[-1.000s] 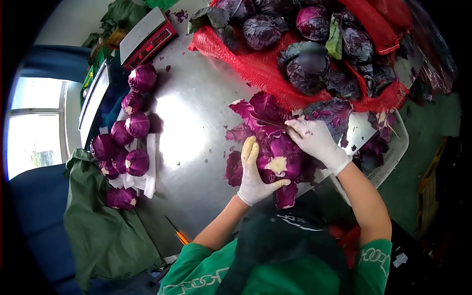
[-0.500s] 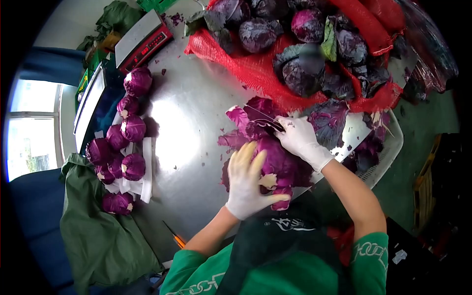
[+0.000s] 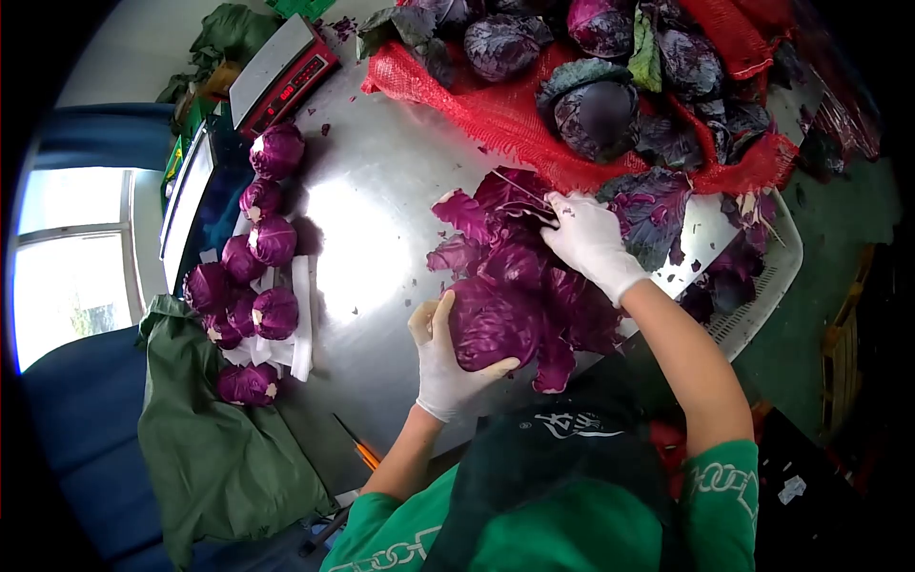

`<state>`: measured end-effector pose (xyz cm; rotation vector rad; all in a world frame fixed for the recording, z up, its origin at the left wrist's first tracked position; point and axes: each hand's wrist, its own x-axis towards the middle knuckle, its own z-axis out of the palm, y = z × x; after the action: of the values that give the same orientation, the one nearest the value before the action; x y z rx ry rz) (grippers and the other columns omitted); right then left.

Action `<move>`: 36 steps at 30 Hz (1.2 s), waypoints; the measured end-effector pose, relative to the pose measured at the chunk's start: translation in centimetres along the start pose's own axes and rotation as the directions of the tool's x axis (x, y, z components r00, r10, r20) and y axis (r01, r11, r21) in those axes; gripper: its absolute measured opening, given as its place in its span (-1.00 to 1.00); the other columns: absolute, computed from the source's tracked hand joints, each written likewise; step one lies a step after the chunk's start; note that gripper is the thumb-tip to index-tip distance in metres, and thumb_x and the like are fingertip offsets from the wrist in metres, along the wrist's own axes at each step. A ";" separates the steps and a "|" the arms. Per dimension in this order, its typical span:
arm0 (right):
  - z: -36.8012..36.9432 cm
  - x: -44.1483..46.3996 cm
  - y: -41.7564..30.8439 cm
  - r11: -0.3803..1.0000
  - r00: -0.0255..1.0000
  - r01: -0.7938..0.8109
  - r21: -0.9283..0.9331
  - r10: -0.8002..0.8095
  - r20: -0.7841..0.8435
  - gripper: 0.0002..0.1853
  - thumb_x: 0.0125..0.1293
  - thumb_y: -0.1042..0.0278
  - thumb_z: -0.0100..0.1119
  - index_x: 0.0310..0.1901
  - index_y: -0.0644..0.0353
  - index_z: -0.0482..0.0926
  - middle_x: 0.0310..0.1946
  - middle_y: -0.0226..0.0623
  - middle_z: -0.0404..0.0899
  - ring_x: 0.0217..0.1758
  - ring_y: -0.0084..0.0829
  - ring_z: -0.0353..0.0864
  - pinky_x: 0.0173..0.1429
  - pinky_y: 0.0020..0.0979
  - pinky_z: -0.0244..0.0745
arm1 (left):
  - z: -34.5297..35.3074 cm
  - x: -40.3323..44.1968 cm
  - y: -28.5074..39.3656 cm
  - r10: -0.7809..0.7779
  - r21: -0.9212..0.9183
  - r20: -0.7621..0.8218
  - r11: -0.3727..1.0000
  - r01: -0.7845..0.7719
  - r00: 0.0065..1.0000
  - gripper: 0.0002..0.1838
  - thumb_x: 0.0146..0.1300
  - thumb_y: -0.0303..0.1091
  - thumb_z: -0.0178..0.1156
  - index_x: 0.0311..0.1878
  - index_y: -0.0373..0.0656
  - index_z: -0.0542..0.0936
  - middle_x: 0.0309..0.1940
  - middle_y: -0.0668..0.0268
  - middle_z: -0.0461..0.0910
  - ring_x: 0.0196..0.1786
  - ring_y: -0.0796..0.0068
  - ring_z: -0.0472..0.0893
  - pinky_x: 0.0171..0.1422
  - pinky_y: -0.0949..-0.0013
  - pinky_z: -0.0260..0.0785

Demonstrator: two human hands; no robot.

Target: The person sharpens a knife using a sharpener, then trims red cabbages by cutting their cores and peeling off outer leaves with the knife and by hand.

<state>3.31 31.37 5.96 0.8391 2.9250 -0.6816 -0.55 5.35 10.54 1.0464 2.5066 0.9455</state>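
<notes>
Head view: left hand (image 3: 442, 370) holds cabbage (image 3: 494, 326) near tabletop (image 3: 376, 362) edge, room leftward

A shiny metal table (image 3: 381, 276) carries everything here. At its far left stands a red scale (image 3: 284, 76), with dark scraps (image 3: 340, 29) just beyond its right side. Trimmed cabbages (image 3: 274, 240) run down the left in a line and a cluster, several on white cloth (image 3: 302, 315). A red net (image 3: 457, 100) spreads over the far right, whole heads (image 3: 500, 48) on top. Loose leaves (image 3: 459, 214) lie right of the middle; an orange knife (image 3: 366, 456) rests at the near edge.
</notes>
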 end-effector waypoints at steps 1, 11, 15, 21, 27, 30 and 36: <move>-0.7 -0.7 -0.4 0.999 0.963 0.050 -0.021 -0.054 -0.265 -0.77 0.21 0.24 0.20 -0.12 0.07 0.61 -0.38 -0.16 0.64 -0.29 -0.10 0.68 -0.13 -0.07 0.58 | -0.1 0.0 -0.2 0.051 0.026 0.029 0.998 -0.051 0.998 0.29 -0.33 0.07 0.66 0.43 -0.16 0.09 0.23 0.03 0.09 0.30 -0.02 0.24 0.41 -0.06 0.19; 1.2 -4.8 -5.9 0.848 0.965 -0.211 0.487 0.100 0.244 -0.45 0.27 -0.12 0.17 0.05 0.23 0.62 -0.03 0.02 0.65 0.05 -0.08 0.64 0.15 -0.16 0.52 | 0.1 -1.2 -2.6 0.214 -0.170 0.049 0.964 -0.202 0.976 0.22 -0.22 -0.08 0.63 0.45 -0.18 0.04 0.43 -0.26 -0.01 0.48 -0.27 0.09 0.49 -0.13 0.05; 4.1 -3.3 -1.6 0.878 0.962 -0.273 0.393 0.254 0.100 -0.68 0.28 0.13 0.27 -0.15 0.24 0.65 -0.45 -0.16 0.67 -0.39 -0.23 0.68 -0.24 -0.28 0.56 | 0.9 -3.2 -3.6 0.224 -0.201 -0.022 0.954 -0.224 0.974 0.25 -0.26 -0.10 0.65 0.45 -0.14 0.03 0.43 -0.22 0.00 0.49 -0.25 0.08 0.50 -0.13 0.05; 3.4 -6.6 -4.3 0.447 0.887 -0.457 0.769 0.293 0.357 -0.46 0.35 0.01 0.23 0.16 0.31 0.55 -0.13 -0.04 0.69 -0.17 -0.30 0.71 0.03 -0.33 0.54 | 0.3 -2.4 -4.9 0.001 -0.444 -0.049 0.896 -0.023 0.999 0.36 -0.30 -0.09 0.66 0.51 -0.26 -0.02 0.45 -0.02 0.09 0.49 0.09 0.18 0.57 0.08 0.01; 7.4 -7.5 -1.6 0.680 0.951 -0.280 0.677 0.295 0.096 -0.53 0.36 -0.01 0.15 0.15 0.13 0.60 -0.02 -0.02 0.66 0.04 -0.14 0.68 0.14 -0.30 0.53 | -1.7 -0.9 -6.2 -0.433 -0.924 0.359 -0.040 0.381 0.827 -0.15 0.28 0.18 0.17 0.50 -0.05 0.15 0.39 0.13 0.29 0.42 0.12 0.35 0.44 0.01 0.31; 6.0 -8.5 1.8 0.865 0.948 -0.173 0.471 0.275 -0.157 -0.51 0.36 -0.01 0.14 0.12 0.22 0.61 0.01 -0.08 0.67 0.01 -0.16 0.70 0.13 -0.30 0.55 | -1.7 -0.4 -4.5 -0.340 -0.898 0.432 -0.251 0.362 0.836 -0.14 0.28 0.32 0.07 0.49 0.03 0.16 0.44 0.15 0.22 0.44 0.01 0.29 0.44 -0.20 0.25; -0.3 -10.4 11.8 0.557 0.759 -0.443 0.703 0.650 -0.037 -0.57 0.39 0.13 0.13 0.16 0.24 0.58 0.02 -0.08 0.67 -0.02 -0.16 0.68 0.12 -0.28 0.54 | 0.0 1.0 0.2 -0.114 -0.600 0.659 -0.676 0.428 0.743 -0.12 0.25 0.39 0.02 0.51 0.11 0.13 0.51 0.15 0.08 0.53 -0.08 0.10 0.47 -0.38 0.05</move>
<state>18.25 35.27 2.88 1.9736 2.2931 -1.6607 -1.14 6.10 10.71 -0.5679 0.4136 1.8475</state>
